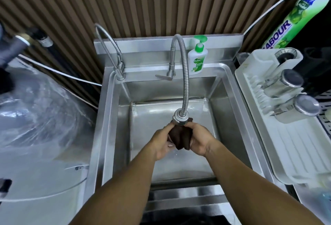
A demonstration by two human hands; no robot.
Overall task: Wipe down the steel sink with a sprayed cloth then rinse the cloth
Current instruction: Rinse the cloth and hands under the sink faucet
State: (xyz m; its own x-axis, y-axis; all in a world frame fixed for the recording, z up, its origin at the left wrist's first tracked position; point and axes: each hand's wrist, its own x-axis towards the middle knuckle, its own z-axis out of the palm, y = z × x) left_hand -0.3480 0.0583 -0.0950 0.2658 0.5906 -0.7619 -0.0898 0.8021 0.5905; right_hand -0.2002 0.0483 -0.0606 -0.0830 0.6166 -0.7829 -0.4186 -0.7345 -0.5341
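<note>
Your left hand [162, 143] and right hand [198, 139] are both over the middle of the sink [114, 117], closed around a bunched dark brown cloth [180, 138]. The fingers of each hand wrap tightly onto the cloth from either side, squeezing it between them. The cloth sits directly beneath the head of the flexible tap [185, 81], with its top edge touching or just below the nozzle. Water seems to be falling under your hands, though blur makes that hard to confirm.

A second, thinner tap [109, 46] rises at the sink's back left corner. A soap bottle [197, 58] with a green pump stands on the back ledge, just right of the flexible tap. To the right of the sink lies a white drying rack [290, 146] holding upturned glasses [284, 84], and a tall green bottle [293, 15] stands behind it. Clear plastic wrap [39, 110] covers the surface to the left.
</note>
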